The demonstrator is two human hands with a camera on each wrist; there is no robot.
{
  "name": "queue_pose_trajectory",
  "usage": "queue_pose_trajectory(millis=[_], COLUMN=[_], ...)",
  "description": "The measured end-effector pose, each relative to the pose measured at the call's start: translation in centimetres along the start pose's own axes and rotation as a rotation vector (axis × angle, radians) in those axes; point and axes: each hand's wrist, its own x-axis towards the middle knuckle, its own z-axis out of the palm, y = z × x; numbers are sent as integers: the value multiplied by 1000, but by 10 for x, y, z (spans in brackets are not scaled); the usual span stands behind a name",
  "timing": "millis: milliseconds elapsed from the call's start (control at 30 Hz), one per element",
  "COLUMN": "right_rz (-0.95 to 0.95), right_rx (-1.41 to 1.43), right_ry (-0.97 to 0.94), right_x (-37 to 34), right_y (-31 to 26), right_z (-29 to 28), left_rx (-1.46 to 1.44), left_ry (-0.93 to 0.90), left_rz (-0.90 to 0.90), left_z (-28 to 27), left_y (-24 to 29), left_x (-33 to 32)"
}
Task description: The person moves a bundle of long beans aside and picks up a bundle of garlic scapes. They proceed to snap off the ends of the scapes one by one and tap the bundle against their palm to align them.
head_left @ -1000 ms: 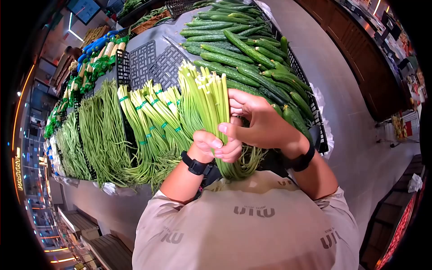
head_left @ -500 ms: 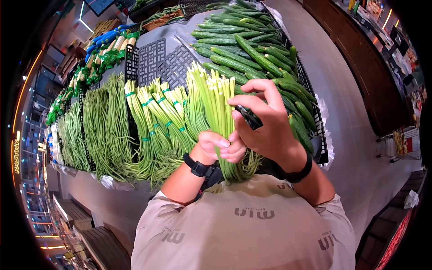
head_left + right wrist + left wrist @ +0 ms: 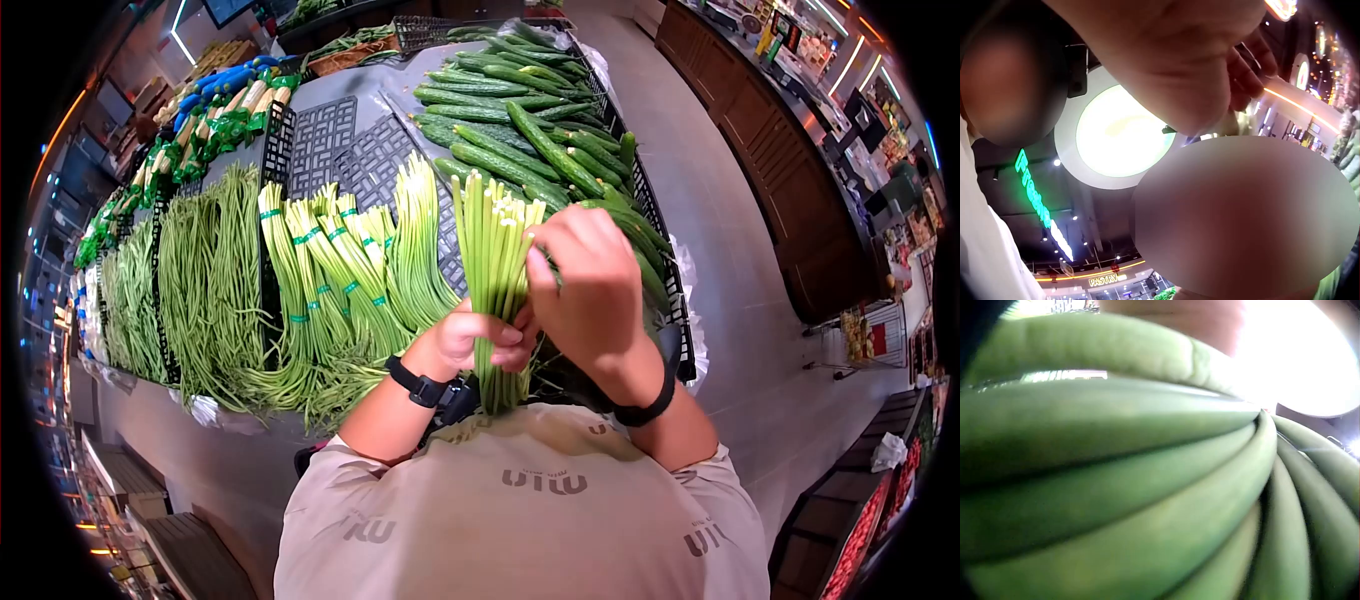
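Note:
In the head view my left hand (image 3: 485, 338) grips a bunch of garlic scapes (image 3: 490, 240) around its lower part. The bunch stands upright in front of my chest, pale cut ends on top. At its upper right edge, my right hand (image 3: 590, 275) bends its fingers and thumb onto the stems just below the cut ends. Green stems (image 3: 1116, 487) fill the left wrist view close up. The right wrist view shows the right hand (image 3: 1191, 69) from below; its fingertips are partly hidden.
Taped garlic scape bundles (image 3: 335, 250) and loose scapes (image 3: 420, 240) lie left of the bunch. Long beans (image 3: 210, 280) are farther left, cucumbers (image 3: 560, 130) behind and right. Black crates (image 3: 320, 140) divide the stand. A shopping cart (image 3: 870, 340) is at the right.
The bunch has come away from the loose scapes beside it, so a gap shows between them. My right hand lifted off with spread fingers, then closed onto the upper stems again.

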Motion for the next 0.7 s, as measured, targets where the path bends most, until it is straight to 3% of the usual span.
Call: queue_pose_trajectory(millis=[67,133,233,333,367,400,433,500,533,567,633,700], right_rz=[-35,170,198,250,374,487,598,431,251,258,-116,-387], right_rx=[-9,8,-23,-205,-148,44,237,710,629,623,502,423], right_ry=[170,248,-158,-695,-778,-730,-675,-180,-182,-165,-32,-319], right_x=[12,23,6,-25,-20,-21,-21,-14,-6,5,28,40], right_y=[21,39,65,51,40,41,43,29,30,24,7,12], right_z=[-5,-27,-49,-49,-49,-46,-43,-33,-37,-42,-44,-37], left_rx=[-20,-60,-100,-55,18,227,234,567,535,542,698,754], left_ry=[55,-113,-225,-130,-65,44,34,188,171,161,188,208], left_rz=[2,38,22,32,40,82,85,93,80,65,0,26], left_z=[-3,-9,-19,-13,-10,-3,4,14,10,13,22,16], left_y=[-2,-3,2,7,8,9,9,6,1,2,2,-7], left_x=[0,1,-3,-7,-7,-6,-5,-4,-5,-3,-1,1])
